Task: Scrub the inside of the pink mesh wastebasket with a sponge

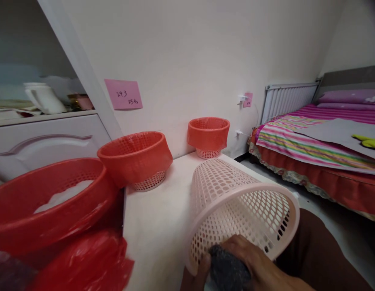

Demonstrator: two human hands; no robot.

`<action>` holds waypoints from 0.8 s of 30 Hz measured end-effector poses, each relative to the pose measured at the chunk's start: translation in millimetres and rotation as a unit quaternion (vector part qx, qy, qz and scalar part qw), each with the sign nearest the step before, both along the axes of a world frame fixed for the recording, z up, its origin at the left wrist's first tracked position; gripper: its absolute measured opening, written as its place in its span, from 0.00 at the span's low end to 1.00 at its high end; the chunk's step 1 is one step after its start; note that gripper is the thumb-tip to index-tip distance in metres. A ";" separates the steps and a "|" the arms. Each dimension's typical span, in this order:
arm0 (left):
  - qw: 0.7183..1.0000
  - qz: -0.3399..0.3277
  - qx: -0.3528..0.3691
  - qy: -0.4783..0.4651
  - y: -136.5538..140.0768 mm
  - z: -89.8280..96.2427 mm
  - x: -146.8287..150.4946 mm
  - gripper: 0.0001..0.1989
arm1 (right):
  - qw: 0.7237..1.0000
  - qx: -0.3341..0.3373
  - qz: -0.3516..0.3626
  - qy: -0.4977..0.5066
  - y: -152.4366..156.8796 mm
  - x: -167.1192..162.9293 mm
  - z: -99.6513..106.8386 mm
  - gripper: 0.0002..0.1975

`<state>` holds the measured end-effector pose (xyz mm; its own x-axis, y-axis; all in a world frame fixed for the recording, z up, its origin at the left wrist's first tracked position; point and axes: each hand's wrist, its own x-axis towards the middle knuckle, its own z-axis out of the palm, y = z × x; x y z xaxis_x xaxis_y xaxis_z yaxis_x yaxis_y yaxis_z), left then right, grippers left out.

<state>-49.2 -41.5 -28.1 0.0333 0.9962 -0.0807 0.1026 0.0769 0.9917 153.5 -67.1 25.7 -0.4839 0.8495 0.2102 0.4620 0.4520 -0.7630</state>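
Note:
A pale pink perforated plastic wastebasket (219, 178) lies tilted on its side on the white tabletop, its wide mouth facing me. At the lower left of its rim, my left hand (197, 278) is closed on the wall, with the thumb inside and a finger outside; the rest is out of frame. Just inside the mouth, my right hand (257, 260) is closed around a bunched dark grey cloth (226, 268). The cloth is close to the inner wall, and whether it touches there I cannot tell.
Two wastebaskets lined with red bags, one at mid-left (135, 161) and one by the wall (208, 133), stand on the tabletop (154, 218). A larger red-lined basket (51, 218) and a red plastic bag (84, 262) are at left. A bed (311, 161) stands at right.

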 end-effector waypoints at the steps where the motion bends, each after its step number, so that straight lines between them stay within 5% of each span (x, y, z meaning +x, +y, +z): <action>1: 1.000 0.004 0.011 -0.010 0.5 -0.7 0.2 0.39 | 1.000 -0.002 0.005 -0.006 -0.6 0.7 0.4 0.24; 5: 0.997 0.038 0.023 -0.060 0.1 2.2 -4.9 0.43 | 1.000 -0.017 0.010 -0.020 -0.3 -1.5 -3.0 0.21; 10: 0.993 0.082 -0.048 -0.066 -1.9 12.6 -17.6 0.44 | 0.999 -0.027 0.015 0.008 3.9 -4.2 -8.8 0.15; 15: 0.988 0.098 -0.024 -0.117 5.6 -14.3 -10.8 0.50 | 0.998 0.022 -0.057 0.034 17.7 -3.6 -17.6 0.25; 19: 0.985 0.113 -0.006 -0.133 15.4 -39.1 0.1 0.51 | 0.998 0.026 -0.040 -0.035 27.6 -6.3 -19.0 0.29; 24: 0.986 0.107 0.004 -0.127 11.2 -36.8 8.3 0.52 | 0.996 0.046 -0.075 -0.027 40.4 -0.2 -23.0 0.31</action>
